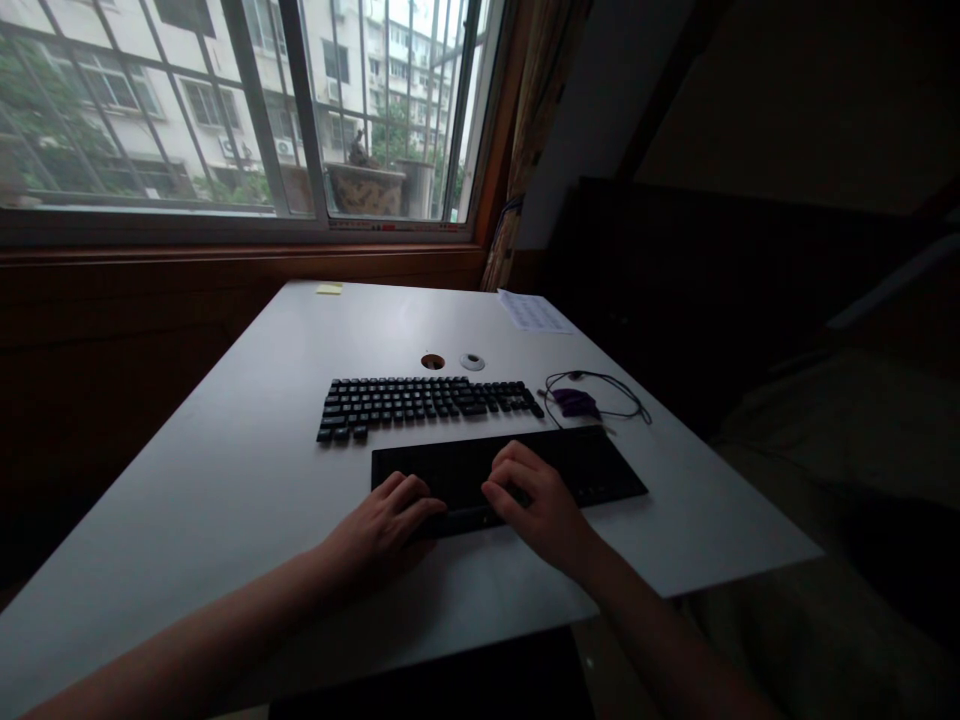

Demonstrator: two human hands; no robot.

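A black keyboard base (604,463) lies near the front of the white desk, its top dark and seemingly without keycaps. My left hand (394,515) grips its front left corner, fingers bent over the edge. Over the middle of the base, my right hand (536,500) is closed with fingers and thumb drawn together; whatever is between them is too small or hidden. Behind the base, loose black keycaps (420,400) stand in rows laid out like a keyboard, close to its far edge.
A coiled dark cable (634,392) and a purple item (576,402) lie right of the keycaps. Farther back are a desk hole (433,362), a round cover (472,361), a printed sheet (536,312) and yellow notes (329,289). A barred window is beyond the desk (247,400).
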